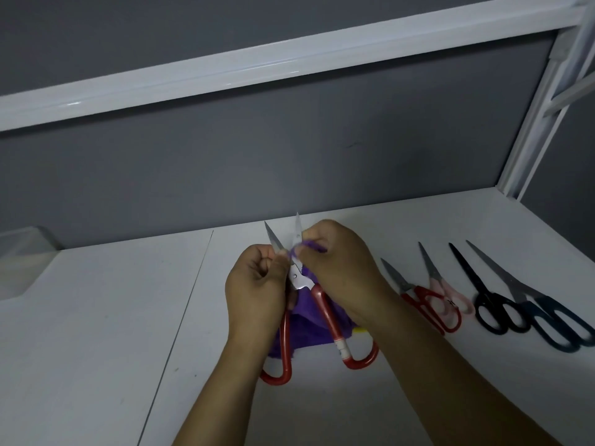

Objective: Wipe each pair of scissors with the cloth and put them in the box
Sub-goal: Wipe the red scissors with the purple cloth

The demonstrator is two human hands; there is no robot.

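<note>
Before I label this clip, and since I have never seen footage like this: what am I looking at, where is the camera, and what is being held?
There is no machine here: a person works with bare hands, and the single picture comes from a camera worn on their head, looking down. The left hand pinches one blade of the open red-handled scissors, while the right hand pinches a purple cloth around the other blade. On the white table to the right lie four more pairs: a small red pair, a pink pair, a black pair and a dark blue pair. A translucent box sits at the far left.
</note>
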